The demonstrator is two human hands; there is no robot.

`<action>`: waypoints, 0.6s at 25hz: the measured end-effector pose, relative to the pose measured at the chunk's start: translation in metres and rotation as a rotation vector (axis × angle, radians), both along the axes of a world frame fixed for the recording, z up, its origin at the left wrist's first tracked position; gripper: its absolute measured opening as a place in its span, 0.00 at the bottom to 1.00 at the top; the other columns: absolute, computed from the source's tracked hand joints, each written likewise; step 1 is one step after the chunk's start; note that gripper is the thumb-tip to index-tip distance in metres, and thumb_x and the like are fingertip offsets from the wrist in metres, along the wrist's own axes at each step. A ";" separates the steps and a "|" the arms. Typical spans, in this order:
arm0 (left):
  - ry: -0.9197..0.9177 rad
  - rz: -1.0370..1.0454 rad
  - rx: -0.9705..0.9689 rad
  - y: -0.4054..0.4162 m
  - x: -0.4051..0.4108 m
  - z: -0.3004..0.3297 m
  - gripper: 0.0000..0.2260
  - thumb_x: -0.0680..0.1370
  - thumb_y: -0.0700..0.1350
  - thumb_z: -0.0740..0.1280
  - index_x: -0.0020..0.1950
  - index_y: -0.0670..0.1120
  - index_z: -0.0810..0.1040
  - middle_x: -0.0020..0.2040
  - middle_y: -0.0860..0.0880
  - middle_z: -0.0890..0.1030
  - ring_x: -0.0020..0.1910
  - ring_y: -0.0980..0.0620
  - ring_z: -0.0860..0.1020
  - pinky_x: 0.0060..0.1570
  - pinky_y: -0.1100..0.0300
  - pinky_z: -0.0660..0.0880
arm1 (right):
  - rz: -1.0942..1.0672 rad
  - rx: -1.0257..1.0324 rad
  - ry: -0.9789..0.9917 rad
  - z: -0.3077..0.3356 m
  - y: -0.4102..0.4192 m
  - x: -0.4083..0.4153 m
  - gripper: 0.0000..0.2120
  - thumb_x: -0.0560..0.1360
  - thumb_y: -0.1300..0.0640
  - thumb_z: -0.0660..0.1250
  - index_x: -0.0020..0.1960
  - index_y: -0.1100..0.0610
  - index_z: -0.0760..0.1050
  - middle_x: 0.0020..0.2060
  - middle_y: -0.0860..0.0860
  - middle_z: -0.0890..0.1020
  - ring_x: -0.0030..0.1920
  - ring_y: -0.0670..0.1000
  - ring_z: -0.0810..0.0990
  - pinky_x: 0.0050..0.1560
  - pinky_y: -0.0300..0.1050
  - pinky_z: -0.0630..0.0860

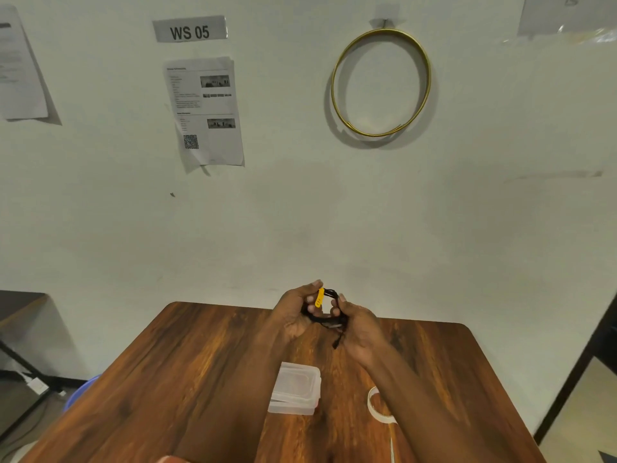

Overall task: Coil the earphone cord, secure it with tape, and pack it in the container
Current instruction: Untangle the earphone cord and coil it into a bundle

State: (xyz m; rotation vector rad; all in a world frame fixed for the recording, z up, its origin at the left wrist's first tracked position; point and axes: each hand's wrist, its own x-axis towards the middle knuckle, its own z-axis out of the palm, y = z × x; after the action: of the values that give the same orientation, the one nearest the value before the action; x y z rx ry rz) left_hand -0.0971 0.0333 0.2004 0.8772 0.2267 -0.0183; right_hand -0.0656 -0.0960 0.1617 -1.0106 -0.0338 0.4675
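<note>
Both hands are raised over the far part of the wooden table [187, 369], holding a black earphone cord [325, 317] wound into a small coil between them. A yellow piece [320, 297] on the cord stands upright at the top of the coil. My left hand [295, 312] grips the coil's left side, with its fingertips by the yellow piece. My right hand [359, 324] holds the right side, and a short cord end [336, 342] dangles below. A closed clear plastic container [295, 389] lies on the table nearer me. The roll of white tape [377, 407] sits to its right, partly behind my right forearm.
The table stands against a pale wall with papers, a "WS 05" label [190, 30] and a gold hoop [380, 81]. A loose strip of tape [392, 446] trails toward the near edge. A dark desk [16, 309] is at the left, a black frame [581, 359] at the right.
</note>
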 end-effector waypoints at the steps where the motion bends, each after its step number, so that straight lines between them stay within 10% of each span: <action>1: 0.002 -0.009 0.009 0.003 -0.001 -0.010 0.08 0.80 0.37 0.61 0.43 0.37 0.76 0.23 0.48 0.70 0.21 0.51 0.73 0.25 0.60 0.78 | 0.039 0.034 0.071 -0.003 -0.002 0.000 0.14 0.80 0.56 0.62 0.56 0.67 0.77 0.41 0.62 0.81 0.45 0.59 0.82 0.49 0.51 0.82; 5: 0.085 -0.066 0.219 0.015 -0.003 -0.056 0.10 0.80 0.33 0.56 0.54 0.32 0.74 0.34 0.43 0.77 0.32 0.50 0.77 0.35 0.57 0.78 | 0.006 -0.123 0.164 -0.028 -0.008 0.008 0.13 0.81 0.64 0.57 0.56 0.71 0.76 0.33 0.58 0.80 0.36 0.57 0.82 0.46 0.52 0.82; 15: 0.492 0.167 0.989 -0.006 -0.052 -0.206 0.10 0.72 0.34 0.71 0.33 0.45 0.79 0.35 0.44 0.82 0.30 0.47 0.80 0.28 0.58 0.79 | -0.114 -0.604 0.334 -0.189 -0.018 -0.042 0.01 0.76 0.66 0.70 0.45 0.62 0.78 0.40 0.60 0.84 0.38 0.58 0.83 0.26 0.44 0.78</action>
State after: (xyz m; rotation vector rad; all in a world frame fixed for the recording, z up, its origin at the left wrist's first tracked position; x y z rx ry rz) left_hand -0.1487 0.0270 -0.0059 1.8328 0.8097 0.0381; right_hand -0.1081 -0.1143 -0.0276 -1.5009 0.4874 0.5505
